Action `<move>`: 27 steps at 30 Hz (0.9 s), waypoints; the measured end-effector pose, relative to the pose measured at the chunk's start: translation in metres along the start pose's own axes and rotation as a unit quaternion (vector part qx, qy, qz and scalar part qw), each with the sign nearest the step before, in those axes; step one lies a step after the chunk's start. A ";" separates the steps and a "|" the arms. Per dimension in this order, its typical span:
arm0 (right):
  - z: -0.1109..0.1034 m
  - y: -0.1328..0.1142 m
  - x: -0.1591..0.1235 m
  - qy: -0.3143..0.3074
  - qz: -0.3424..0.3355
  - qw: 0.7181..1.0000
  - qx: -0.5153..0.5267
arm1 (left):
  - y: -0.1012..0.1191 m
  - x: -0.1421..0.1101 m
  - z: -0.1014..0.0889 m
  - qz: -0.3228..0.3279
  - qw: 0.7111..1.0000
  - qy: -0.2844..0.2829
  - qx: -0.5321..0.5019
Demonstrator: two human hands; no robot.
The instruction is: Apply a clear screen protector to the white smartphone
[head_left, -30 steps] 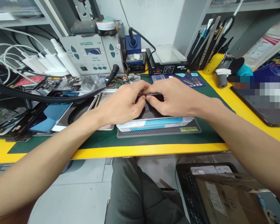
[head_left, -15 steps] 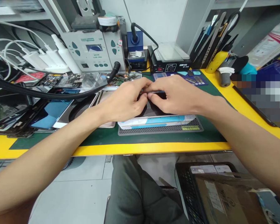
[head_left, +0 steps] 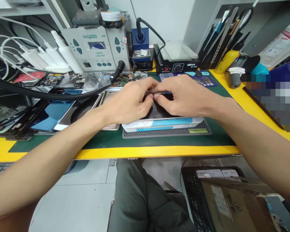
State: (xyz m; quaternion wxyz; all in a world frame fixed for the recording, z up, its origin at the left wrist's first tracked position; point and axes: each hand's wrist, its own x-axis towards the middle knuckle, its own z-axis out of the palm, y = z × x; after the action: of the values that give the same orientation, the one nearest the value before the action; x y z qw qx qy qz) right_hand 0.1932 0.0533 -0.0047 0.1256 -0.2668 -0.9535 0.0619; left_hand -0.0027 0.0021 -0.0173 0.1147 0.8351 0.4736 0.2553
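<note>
A phone with a dark, glossy screen lies flat on a low white and blue stack. Beneath the stack is a grey mesh pad. My left hand grips the phone from the left, its thumb pressed near the far edge. From the other side my right hand grips it too, thumb on the screen. Both thumb tips and forefingers almost meet at the middle. My hands cover much of the phone, and the undersides of my fingers are hidden.
Phones and blue back panels crowd the left, below a thick black hose. A soldering station, a heating plate and a tweezers holder line the back. A cardboard box stands below the yellow bench edge.
The whole view has shifted slightly. Both hands keep nearly the same grip on the phone, with the thumb tips still close together.
</note>
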 end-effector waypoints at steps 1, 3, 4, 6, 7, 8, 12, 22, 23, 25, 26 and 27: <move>0.000 0.000 0.000 -0.001 0.001 1.000 0.000 | 0.000 0.000 0.000 0.000 1.000 0.000 -0.001; 0.000 -0.001 0.000 0.000 0.002 1.000 0.000 | 0.000 0.000 0.000 -0.001 1.000 0.001 -0.001; 0.000 -0.001 -0.001 0.001 0.002 1.000 0.000 | 0.001 0.000 0.000 -0.001 1.000 0.002 0.000; 0.000 -0.001 -0.001 0.003 0.003 1.000 0.001 | 0.001 0.000 0.000 -0.001 1.000 -0.001 0.004; 0.000 0.000 -0.001 0.003 0.003 1.000 0.001 | 0.001 -0.001 0.000 0.000 1.000 -0.004 0.006; 0.000 0.000 -0.001 0.003 0.004 1.000 0.002 | 0.002 -0.001 -0.001 0.001 1.000 -0.006 0.007; 0.000 0.000 -0.001 0.003 0.004 1.000 0.000 | 0.001 -0.001 -0.001 -0.003 1.000 -0.010 0.006; 0.000 0.000 -0.001 -0.003 0.007 1.000 0.006 | -0.001 -0.002 0.000 0.003 1.000 -0.004 0.015; 0.001 0.001 -0.001 -0.003 0.007 1.000 0.008 | -0.002 -0.002 0.001 0.007 1.000 -0.002 0.018; 0.001 0.002 -0.001 -0.001 0.004 1.000 0.014 | -0.002 -0.001 0.001 0.013 1.000 0.001 0.023; 0.001 0.002 -0.001 0.001 0.003 1.000 0.016 | -0.003 -0.001 0.001 0.015 1.000 0.002 0.024; 0.001 0.002 -0.001 0.001 0.002 1.000 0.018 | -0.003 -0.001 0.001 0.017 1.000 0.003 0.023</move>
State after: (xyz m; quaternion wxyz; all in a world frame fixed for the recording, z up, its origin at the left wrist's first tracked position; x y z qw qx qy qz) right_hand 0.1947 0.0543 -0.0066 0.1315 -0.2664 -0.9516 0.0786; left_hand -0.0049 0.0029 -0.0200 0.0903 0.8446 0.4654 0.2486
